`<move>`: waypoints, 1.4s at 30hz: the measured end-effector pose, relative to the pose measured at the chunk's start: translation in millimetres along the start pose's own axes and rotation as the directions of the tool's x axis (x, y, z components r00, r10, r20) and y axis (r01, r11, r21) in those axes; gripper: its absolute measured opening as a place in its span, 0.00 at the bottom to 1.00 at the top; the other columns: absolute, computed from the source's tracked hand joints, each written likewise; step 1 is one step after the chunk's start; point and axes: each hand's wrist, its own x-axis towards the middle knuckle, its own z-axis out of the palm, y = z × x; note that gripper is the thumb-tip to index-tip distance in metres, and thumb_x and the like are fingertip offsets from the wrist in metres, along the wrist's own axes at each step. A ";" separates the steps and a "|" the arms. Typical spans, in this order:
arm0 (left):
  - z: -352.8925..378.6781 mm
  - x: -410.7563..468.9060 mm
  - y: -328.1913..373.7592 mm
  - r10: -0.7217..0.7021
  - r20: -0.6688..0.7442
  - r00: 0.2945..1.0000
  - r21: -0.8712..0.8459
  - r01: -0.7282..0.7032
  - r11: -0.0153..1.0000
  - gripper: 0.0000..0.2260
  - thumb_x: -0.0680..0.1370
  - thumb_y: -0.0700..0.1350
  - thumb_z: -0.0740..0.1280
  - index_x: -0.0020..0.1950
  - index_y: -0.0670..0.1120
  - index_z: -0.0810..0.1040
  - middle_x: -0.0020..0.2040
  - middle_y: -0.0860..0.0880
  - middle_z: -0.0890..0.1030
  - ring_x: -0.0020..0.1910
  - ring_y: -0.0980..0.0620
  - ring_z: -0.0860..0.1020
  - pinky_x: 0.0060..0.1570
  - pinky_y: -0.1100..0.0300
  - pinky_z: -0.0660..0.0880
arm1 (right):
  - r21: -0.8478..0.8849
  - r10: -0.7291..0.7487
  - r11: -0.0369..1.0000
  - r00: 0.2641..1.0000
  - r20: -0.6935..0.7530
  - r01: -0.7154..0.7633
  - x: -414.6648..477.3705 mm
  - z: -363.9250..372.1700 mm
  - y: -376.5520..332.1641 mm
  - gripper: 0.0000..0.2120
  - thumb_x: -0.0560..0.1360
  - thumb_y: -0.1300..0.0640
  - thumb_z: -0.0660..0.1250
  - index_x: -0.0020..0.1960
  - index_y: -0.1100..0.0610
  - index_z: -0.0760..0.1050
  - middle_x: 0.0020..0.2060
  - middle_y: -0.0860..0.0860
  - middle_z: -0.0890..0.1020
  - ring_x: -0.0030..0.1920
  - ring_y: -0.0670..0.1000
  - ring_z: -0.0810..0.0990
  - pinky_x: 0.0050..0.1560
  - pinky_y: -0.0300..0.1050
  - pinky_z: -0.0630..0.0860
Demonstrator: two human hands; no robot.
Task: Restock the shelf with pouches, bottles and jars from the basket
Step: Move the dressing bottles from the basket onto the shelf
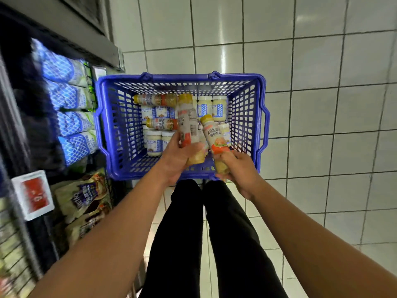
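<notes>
While your left grip [178, 160] and right grip [238, 171] are each clamped round a bottle's base end — left bottle [189, 123], right bottle [216, 136], both above the basket [180, 79] — expect stiff, slick, probably bottom-heavy loads. Regrip mid-label before the shelf [86, 37]; don't knock them together.

Basket [261, 117]: set on the floor [322, 104], at 12 o'clock from the legs [204, 233].
Shelf [71, 33]: placed at 9 o'clock from the basket; pouches [71, 123] are stacked on it, and a price tag [34, 194] is fixed to its edge at 7 o'clock.
In the basket: jars [211, 107] are grouped at 1 and 7 o'clock, lying bottles [156, 100] at 10 o'clock.
Over its 5 o'clock part: left bottle [188, 123] is held in the left hand [178, 160]; right bottle [217, 138], at its 3 o'clock, in the right hand [240, 175].
</notes>
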 end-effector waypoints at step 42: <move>113.5 -511.9 141.3 0.710 -0.463 0.531 -0.114 -0.830 0.546 0.17 0.67 0.51 0.76 0.55 0.57 0.81 0.49 0.49 0.85 0.47 0.53 0.83 0.42 0.58 0.79 | -0.081 -0.522 0.612 0.478 0.706 0.787 -490.9 57.9 -186.9 0.19 0.63 0.48 0.77 0.52 0.41 0.77 0.47 0.51 0.87 0.45 0.51 0.86 0.41 0.43 0.81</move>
